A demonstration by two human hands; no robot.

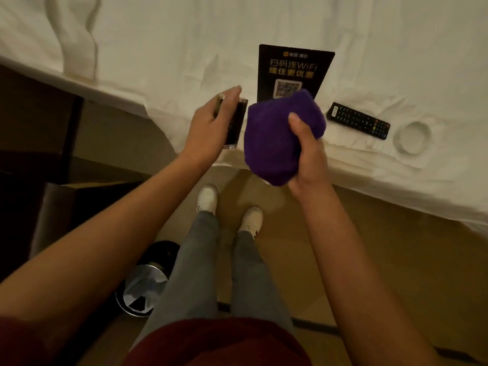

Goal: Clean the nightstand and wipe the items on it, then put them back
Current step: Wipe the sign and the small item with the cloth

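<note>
Purple cloth (280, 138): bunched in the right hand (307, 157), fingers curled round it, hiding the black WiFi card's (293, 71) lower corner.
Left hand (211, 128): fingers grip a dark, blurred object (236, 125).
Bed (158, 48): white sheet carries the card, remote (357, 120), ashtray (412, 138).
Floor: bin (144, 282).

White bed (264, 22): sign (293, 67), remote (358, 120), ashtray (412, 138).

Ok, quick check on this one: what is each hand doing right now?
Left hand: grips a dark flat item, which cannot be identified.
Right hand: grips the bunched purple cloth.
</note>
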